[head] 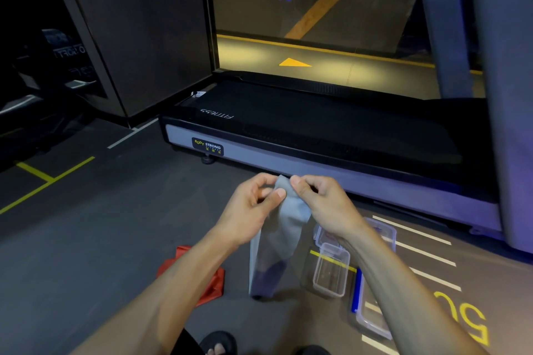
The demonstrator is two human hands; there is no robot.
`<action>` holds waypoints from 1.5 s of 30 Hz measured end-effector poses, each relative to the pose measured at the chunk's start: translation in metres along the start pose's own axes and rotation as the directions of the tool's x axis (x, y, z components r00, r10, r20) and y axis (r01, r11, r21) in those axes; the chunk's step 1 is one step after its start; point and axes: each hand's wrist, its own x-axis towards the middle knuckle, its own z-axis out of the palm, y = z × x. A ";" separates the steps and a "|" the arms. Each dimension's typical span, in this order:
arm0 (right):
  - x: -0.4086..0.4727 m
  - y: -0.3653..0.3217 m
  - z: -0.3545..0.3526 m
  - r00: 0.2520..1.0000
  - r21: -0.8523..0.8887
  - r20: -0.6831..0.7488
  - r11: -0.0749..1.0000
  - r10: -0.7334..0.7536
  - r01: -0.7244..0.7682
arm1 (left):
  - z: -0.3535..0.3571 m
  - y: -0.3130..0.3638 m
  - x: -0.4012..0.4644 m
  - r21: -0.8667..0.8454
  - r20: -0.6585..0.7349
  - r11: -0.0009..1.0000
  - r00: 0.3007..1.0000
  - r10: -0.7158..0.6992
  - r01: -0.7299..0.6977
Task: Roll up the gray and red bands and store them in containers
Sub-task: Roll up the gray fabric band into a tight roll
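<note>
Gray band [284, 228] hangs from my pinch, top edge between left hand [253, 204] and right hand [320, 202], tail near floor. Rolling barely begun. Next: tight turns from top. Red band [202, 277] on floor; clear container [331, 269] beside it.

Dim gym — dark floor [86, 239] with painted lines, black treadmill [317, 124], glass wall [302, 3]
</note>
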 end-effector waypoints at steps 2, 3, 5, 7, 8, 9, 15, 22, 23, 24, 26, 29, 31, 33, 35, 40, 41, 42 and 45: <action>0.001 0.000 -0.002 1.000 0.025 -0.009 1.000 0.000 0.000 | -0.001 -0.002 0.000 -0.016 -0.021 1.000 1.000 -0.011 0.011; 0.001 0.000 -0.003 1.000 0.014 -0.001 1.000 -0.005 0.005 | -0.001 -0.002 0.000 -0.019 -0.026 1.000 1.000 -0.016 0.016; 0.001 0.001 -0.007 0.999 -0.049 0.023 0.998 -0.043 0.044 | -0.001 -0.002 0.001 -0.010 -0.024 1.000 1.000 -0.020 0.020; 0.000 0.001 -0.010 0.998 -0.095 0.014 0.993 -0.065 0.066 | -0.001 -0.002 0.000 -0.020 -0.010 1.000 1.000 -0.022 0.021; 0.000 0.001 -0.011 0.998 -0.093 0.002 0.993 -0.066 0.066 | -0.001 -0.001 0.000 -0.041 0.007 0.999 1.000 -0.028 0.029; 0.000 0.001 -0.012 0.998 -0.085 -0.010 0.994 -0.064 0.063 | 0.000 -0.001 0.000 -0.063 0.032 0.997 0.999 -0.034 0.036; 0.002 0.001 -0.020 0.999 -0.074 0.016 0.996 -0.048 0.049 | 0.000 0.000 -0.001 -0.051 0.093 0.998 0.995 -0.024 0.028; -0.001 0.001 -0.022 0.991 -0.223 0.127 0.972 -0.046 0.074 | -0.001 -0.003 0.000 0.041 0.067 0.999 0.998 0.015 -0.018; -0.001 0.002 -0.022 0.988 -0.243 0.144 0.966 -0.057 0.091 | 0.000 -0.003 -0.001 0.036 0.054 0.999 0.998 0.019 -0.021; -0.002 0.002 -0.023 0.986 -0.269 0.154 0.957 -0.065 0.105 | 0.000 -0.002 -0.001 0.026 0.046 0.999 0.999 0.023 -0.024; -0.001 0.001 -0.022 0.986 -0.297 0.142 0.947 -0.083 0.123 | 0.001 -0.002 -0.001 -0.010 0.040 1.000 0.999 0.017 -0.017; -0.001 -0.002 -0.021 0.992 -0.286 0.056 0.950 -0.117 0.128 | 0.003 -0.001 0.001 -0.117 0.072 0.993 0.997 -0.002 0.010; -0.002 -0.005 -0.021 0.989 -0.308 0.019 0.940 -0.146 0.145 | 0.003 -0.001 0.001 -0.158 0.108 0.987 0.994 -0.011 0.028; -0.001 -0.006 -0.023 0.984 -0.323 -0.002 0.931 -0.180 0.170 | 0.004 -0.003 0.000 -0.151 0.131 0.988 0.991 -0.012 0.032; 0.000 -0.006 -0.026 0.979 -0.313 -0.027 0.932 -0.202 0.184 | 0.005 -0.007 0.001 -0.127 0.120 0.991 0.993 -0.024 0.039; 0.002 -0.005 -0.030 0.982 -0.261 -0.054 0.951 -0.183 0.163 | 0.005 -0.008 0.002 -0.107 0.135 0.990 0.988 -0.081 0.096; 0.002 -0.004 -0.030 0.982 -0.246 -0.058 0.956 -0.179 0.159 | 0.006 -0.008 0.002 -0.103 0.143 0.989 0.985 -0.092 0.107; 0.002 -0.003 -0.031 0.983 -0.237 -0.059 0.959 -0.176 0.157 | 0.005 -0.008 0.002 -0.093 0.147 0.990 0.984 -0.096 0.110; 0.002 -0.003 -0.031 0.985 -0.257 -0.040 0.954 -0.167 0.152 | 0.007 -0.006 0.002 -0.055 0.124 0.993 0.988 -0.094 0.101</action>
